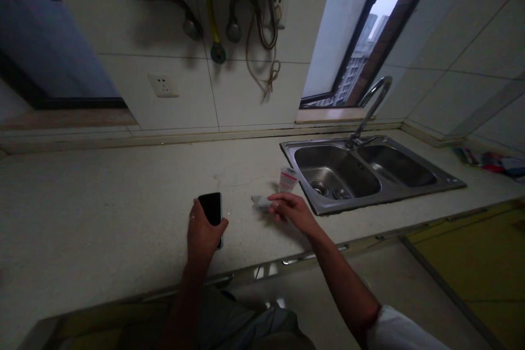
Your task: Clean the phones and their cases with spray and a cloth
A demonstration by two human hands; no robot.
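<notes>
My left hand (202,232) grips a black smartphone (211,210) upright, its screen dark, above the pale stone countertop (123,202). My right hand (291,212) reaches out near the sink's front corner. Its fingertips pinch the end of a small white folded packet (261,202), which may be tissue or paper; the material is hard to tell. Just beyond those fingers stands a small clear plastic cup (287,179) with red markings, close to the sink rim.
A double stainless steel sink (336,175) with a curved chrome faucet (371,106) is set in the counter. Tiled wall behind carries hoses and wall sockets (163,85). A window is at the back; colourful items lie at the far right; yellow cabinets sit below.
</notes>
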